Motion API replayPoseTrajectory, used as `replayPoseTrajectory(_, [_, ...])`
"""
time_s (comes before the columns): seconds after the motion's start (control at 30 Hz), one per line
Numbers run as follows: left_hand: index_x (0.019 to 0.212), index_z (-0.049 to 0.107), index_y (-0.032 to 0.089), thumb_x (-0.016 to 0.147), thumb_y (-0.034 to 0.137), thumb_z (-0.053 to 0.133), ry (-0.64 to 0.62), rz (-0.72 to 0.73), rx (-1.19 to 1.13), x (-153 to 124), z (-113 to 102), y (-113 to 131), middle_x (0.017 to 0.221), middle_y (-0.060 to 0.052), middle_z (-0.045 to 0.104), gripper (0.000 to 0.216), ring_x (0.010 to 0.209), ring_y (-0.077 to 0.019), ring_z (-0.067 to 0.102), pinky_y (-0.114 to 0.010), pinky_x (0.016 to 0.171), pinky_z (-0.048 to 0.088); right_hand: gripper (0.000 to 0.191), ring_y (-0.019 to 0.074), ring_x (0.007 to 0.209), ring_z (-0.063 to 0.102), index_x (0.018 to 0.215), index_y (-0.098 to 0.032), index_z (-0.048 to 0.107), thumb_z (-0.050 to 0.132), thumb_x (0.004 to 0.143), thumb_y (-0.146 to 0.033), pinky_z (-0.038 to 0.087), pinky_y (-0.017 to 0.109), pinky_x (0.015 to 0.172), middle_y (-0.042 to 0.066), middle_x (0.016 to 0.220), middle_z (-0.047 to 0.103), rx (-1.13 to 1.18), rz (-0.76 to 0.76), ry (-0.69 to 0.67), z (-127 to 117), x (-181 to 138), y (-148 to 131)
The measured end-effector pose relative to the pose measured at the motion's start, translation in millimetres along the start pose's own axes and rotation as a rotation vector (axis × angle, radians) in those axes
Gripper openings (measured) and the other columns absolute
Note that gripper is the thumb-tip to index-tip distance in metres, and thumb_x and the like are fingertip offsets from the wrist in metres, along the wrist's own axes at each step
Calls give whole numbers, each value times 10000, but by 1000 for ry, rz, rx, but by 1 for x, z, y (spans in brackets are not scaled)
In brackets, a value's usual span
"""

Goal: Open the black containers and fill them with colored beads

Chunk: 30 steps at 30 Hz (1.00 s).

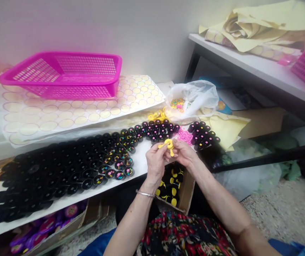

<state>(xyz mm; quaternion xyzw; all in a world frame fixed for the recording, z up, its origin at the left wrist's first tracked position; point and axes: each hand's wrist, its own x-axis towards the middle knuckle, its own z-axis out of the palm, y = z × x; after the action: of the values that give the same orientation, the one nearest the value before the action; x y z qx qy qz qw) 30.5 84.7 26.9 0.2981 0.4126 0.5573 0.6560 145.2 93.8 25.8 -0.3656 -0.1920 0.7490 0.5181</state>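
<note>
Basically, both hands are on one small yellow piece [169, 143] — left hand [155, 158] pinching its left side, right hand [186, 153] pinching the right, thumbs on top, grip narrow. It sits above the table's front edge, ring facing up, probably held two-handed to steady something so small. Below, a cardboard box [189, 190] of black-and-yellow parts sits close to the lap, likely for short reach.

Just beyond the hands: pink beads [184, 136] in a loose heap between two groups of black cups, the right-hand group [204, 136] being the smaller. Cups run left in packed rows, open ends up, presumably so the contents stay in; nearer ones show coloured bits. More yellow pieces [156, 116] lie behind, next to a plastic bag [202, 94]. Pink basket [80, 85] rests on a sheet of printed circles [83, 122].

Hard to read: fingers cover the piece's ends — can't tell if it's one part or two. Far-left cups blur together; the bag's folds hide some of its contents.
</note>
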Motion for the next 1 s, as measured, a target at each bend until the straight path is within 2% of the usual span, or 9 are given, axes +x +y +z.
replayPoseTrajectory(0.13, [824,674,130,653,269,697,129,120,66,-5,4,-10,563,44,561,221,457,-29,444,-153,438,329,345,19,383,322,627,-158,504,790,553,-336,235,153,343,-69,481,445,-28,-100,179,-6,-4,10])
replayPoseTrajectory(0.27, [736,667,122,624,214,704,241,193,-14,-7,1,2,500,51,524,150,449,-35,433,-159,440,319,361,41,352,329,565,-172,476,749,563,-407,215,178,331,-62,435,446,-337,-235,411,-12,2,13])
replayPoseTrajectory(0.37, [701,652,113,581,183,716,254,122,-86,-10,-10,17,512,33,558,153,435,-43,451,-164,427,320,270,82,417,409,548,-164,529,691,615,-369,324,213,408,-48,432,454,-761,-339,478,-22,11,14])
replayPoseTrajectory(0.53, [641,640,93,563,177,702,175,-89,-47,-23,-33,29,507,7,570,130,410,-52,449,-167,391,303,137,153,688,537,699,-165,631,585,725,-291,429,276,662,28,715,578,-1291,-580,562,-25,9,15])
replayPoseTrajectory(0.63, [630,643,82,564,177,695,171,-146,5,-27,-42,26,506,-8,581,127,402,-52,442,-167,375,277,164,157,749,542,833,-171,641,532,802,-291,435,282,700,57,842,580,-1288,-755,367,-11,-6,15])
replayPoseTrajectory(0.73, [596,636,79,560,170,681,136,-162,-5,-24,-42,25,455,10,538,108,386,-44,411,-165,375,255,298,108,647,505,1008,-179,610,628,753,-333,435,249,613,45,924,566,-1153,-693,-70,7,-18,15])
replayPoseTrajectory(0.8, [570,625,83,549,166,673,103,-176,-34,-19,-40,27,429,27,503,99,382,-38,394,-164,387,252,371,93,621,481,1055,-185,598,665,725,-340,423,237,593,25,892,552,-1137,-635,-215,16,-19,14])
replayPoseTrajectory(0.9, [581,624,84,535,165,676,117,-159,-21,-11,-35,28,462,30,514,107,396,-31,386,-162,398,244,258,106,674,488,994,-183,622,620,772,-313,408,236,635,4,787,528,-1197,-628,-226,23,-13,14])
replayPoseTrajectory(1.0, [555,590,98,580,219,680,199,-33,64,-5,-33,23,439,52,461,153,403,-28,362,-166,404,232,213,107,680,484,963,-181,614,584,799,-313,386,222,602,9,806,510,-1259,-635,-137,22,-3,16])
